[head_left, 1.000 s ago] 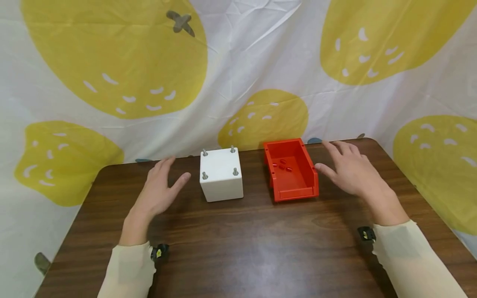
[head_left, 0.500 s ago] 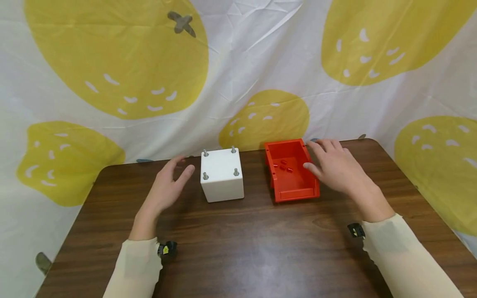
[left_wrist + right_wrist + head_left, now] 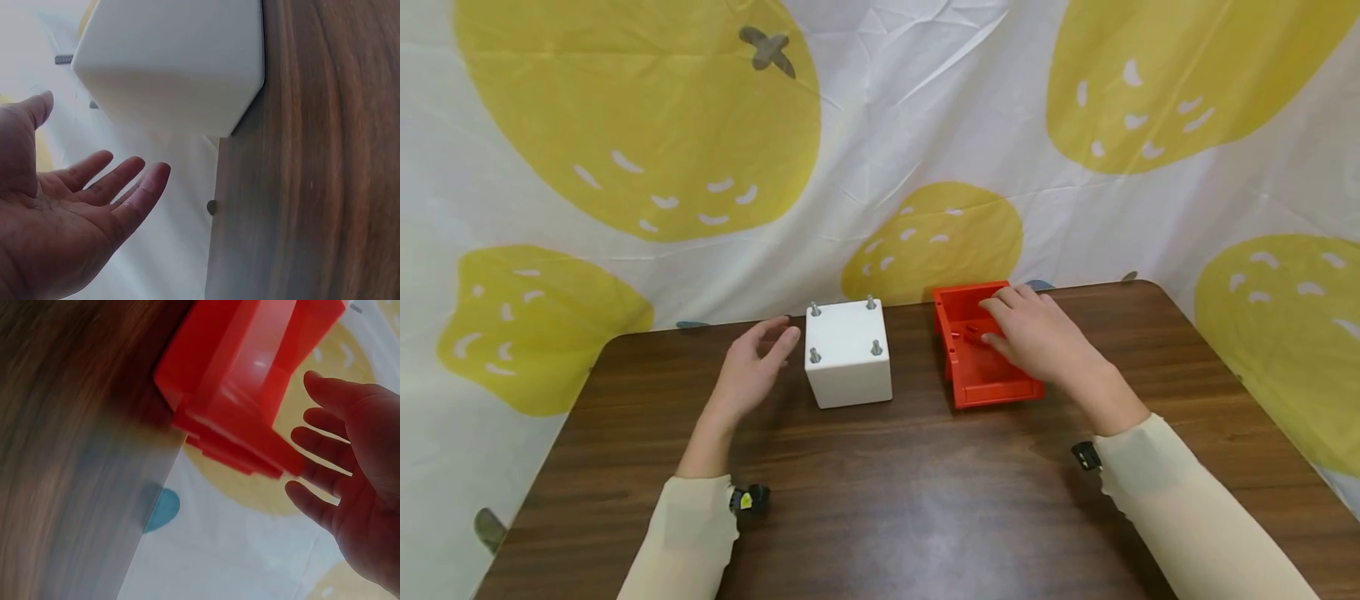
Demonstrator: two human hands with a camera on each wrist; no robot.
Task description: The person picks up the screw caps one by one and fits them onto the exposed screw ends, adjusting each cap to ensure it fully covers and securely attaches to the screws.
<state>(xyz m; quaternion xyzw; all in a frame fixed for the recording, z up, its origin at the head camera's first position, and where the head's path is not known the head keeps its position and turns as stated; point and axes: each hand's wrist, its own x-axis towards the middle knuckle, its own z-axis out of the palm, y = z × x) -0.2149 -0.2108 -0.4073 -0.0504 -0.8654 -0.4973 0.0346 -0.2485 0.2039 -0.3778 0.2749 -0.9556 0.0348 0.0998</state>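
Note:
A white block (image 3: 846,333) with an upright threaded metal stud (image 3: 876,347) near each top corner stands mid-table. Just left of it hovers my left hand (image 3: 751,368), its fingers relaxed and holding nothing; in the left wrist view the palm and spread fingers face the block's side. To the right of the block sits a red open-front bin (image 3: 996,392) with several small red pieces (image 3: 972,329) on its floor. My right hand (image 3: 1037,335) reaches over the bin's right wall, fingers loosely bent above the pieces, which it partly hides. Nothing shows between its fingers in the right wrist view.
The dark wood-grain table (image 3: 910,492) carries the block and bin near its back edge. Behind it hangs a white cloth (image 3: 925,125) with yellow fruit prints, close to the bin's back. A small black device (image 3: 751,498) sits at each sleeve cuff.
My right hand has moved left, from beside the bin to over its inside. My left hand has come a little right, closer to the white block. Block and bin have stayed put.

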